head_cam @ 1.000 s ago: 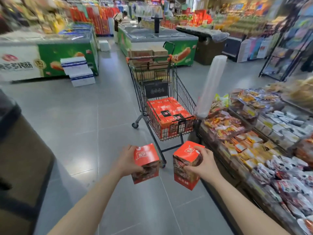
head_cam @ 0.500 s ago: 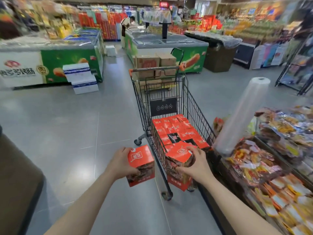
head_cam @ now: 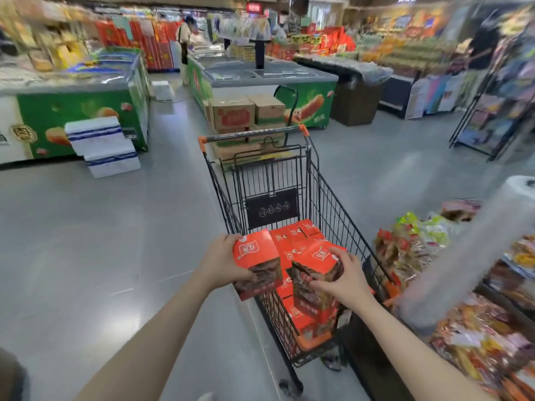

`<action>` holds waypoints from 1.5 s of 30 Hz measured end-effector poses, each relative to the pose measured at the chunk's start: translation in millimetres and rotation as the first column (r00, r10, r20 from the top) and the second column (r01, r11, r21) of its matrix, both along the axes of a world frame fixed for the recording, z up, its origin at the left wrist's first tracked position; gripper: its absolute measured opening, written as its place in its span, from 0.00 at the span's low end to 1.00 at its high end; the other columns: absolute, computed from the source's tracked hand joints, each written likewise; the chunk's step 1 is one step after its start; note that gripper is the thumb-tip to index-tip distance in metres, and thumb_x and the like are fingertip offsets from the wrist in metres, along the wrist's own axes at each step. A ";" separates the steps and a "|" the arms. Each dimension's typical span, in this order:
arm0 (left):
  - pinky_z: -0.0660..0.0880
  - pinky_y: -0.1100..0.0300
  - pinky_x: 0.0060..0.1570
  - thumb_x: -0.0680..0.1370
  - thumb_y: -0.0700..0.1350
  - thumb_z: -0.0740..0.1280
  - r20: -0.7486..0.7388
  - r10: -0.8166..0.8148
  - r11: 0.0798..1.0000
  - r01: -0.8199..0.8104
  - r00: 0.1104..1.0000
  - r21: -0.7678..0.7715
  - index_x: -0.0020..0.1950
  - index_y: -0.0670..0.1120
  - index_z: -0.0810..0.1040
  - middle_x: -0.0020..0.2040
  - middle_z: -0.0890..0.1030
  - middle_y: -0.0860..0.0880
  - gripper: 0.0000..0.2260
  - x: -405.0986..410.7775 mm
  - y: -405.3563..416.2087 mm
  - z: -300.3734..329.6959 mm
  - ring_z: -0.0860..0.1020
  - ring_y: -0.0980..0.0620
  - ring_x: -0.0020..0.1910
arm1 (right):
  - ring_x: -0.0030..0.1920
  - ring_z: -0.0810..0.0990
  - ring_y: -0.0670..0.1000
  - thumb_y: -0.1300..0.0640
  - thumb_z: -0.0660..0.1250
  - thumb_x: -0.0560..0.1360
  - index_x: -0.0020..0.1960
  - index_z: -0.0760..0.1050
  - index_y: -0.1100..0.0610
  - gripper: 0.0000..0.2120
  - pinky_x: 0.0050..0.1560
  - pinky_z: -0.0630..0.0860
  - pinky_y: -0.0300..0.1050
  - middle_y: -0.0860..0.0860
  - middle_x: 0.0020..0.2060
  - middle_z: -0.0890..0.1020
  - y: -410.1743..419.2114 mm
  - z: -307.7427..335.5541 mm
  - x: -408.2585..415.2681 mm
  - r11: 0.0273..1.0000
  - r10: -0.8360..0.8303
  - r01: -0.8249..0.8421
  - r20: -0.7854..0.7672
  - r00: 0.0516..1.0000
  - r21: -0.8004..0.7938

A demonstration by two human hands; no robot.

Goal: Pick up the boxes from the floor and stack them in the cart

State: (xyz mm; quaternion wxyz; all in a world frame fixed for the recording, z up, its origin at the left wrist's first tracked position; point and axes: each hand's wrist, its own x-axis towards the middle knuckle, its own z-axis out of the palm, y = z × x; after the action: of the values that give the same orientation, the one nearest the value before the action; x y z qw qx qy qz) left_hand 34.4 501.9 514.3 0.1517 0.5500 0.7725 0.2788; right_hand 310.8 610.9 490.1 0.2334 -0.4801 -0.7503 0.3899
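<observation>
My left hand grips a red box, thumb curled across its near face and fingers wrapped behind its far side. That box is tilted, its top leaning away from me, and it hangs at the cart's left rim near the near corner, partly over the basket and partly outside it. My right hand clamps a second box: fingers spread over its red top, thumb pressed along the near face lower down. This one sits upright inside the basket, over the boxes already there; I cannot tell whether its base touches them.

The two held boxes are just beside each other, apart by a thin gap. Below and beyond them a layer of stacked boxes fills the near half of the cart, reaching toward the black panel at the handle end. The far part of the basket, up by the orange-tipped handle, shows only wire.

The cart stands on grey floor. Its right rim is close to a display of packaged snacks, with a roll of plastic bags rising over that display. Beyond the handle sit brown cartons, and green freezers line the far side.
</observation>
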 end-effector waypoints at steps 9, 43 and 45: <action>0.66 0.63 0.51 0.57 0.57 0.77 -0.063 -0.257 0.966 0.257 0.964 -0.017 0.69 0.48 0.67 0.54 0.66 0.55 0.43 -112.1 128.2 6.9 0.67 0.56 0.55 | 0.71 0.62 0.56 0.37 0.76 0.51 0.61 0.64 0.33 0.41 0.70 0.64 0.57 0.51 0.69 0.60 56.7 -4.2 -94.1 0.970 -0.244 0.244 -0.013 0.970 -0.004; 0.62 0.61 0.66 0.60 0.61 0.76 0.020 -0.892 0.432 0.865 0.451 -0.254 0.71 0.50 0.62 0.62 0.65 0.55 0.44 -101.9 531.6 -132.5 0.63 0.55 0.64 | 0.62 0.70 0.53 0.47 0.80 0.55 0.63 0.65 0.39 0.40 0.64 0.67 0.43 0.54 0.65 0.62 245.0 -95.5 -138.1 0.496 -0.850 0.845 0.088 0.520 -0.201; 0.64 0.57 0.67 0.60 0.67 0.73 -0.056 -0.935 0.352 0.900 0.350 -0.258 0.71 0.50 0.65 0.63 0.68 0.55 0.44 -89.8 552.8 -149.4 0.65 0.53 0.64 | 0.55 0.75 0.48 0.47 0.81 0.55 0.62 0.65 0.37 0.41 0.61 0.69 0.34 0.53 0.64 0.63 246.9 -101.0 -146.5 0.434 -0.888 0.878 0.071 0.455 -0.202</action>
State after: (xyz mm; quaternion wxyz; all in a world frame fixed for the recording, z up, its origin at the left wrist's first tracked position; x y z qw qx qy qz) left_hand -55.4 1054.8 364.9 0.2559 0.8963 0.3618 0.0187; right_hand 164.3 857.8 389.2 0.3677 -0.8133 -0.3382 0.2981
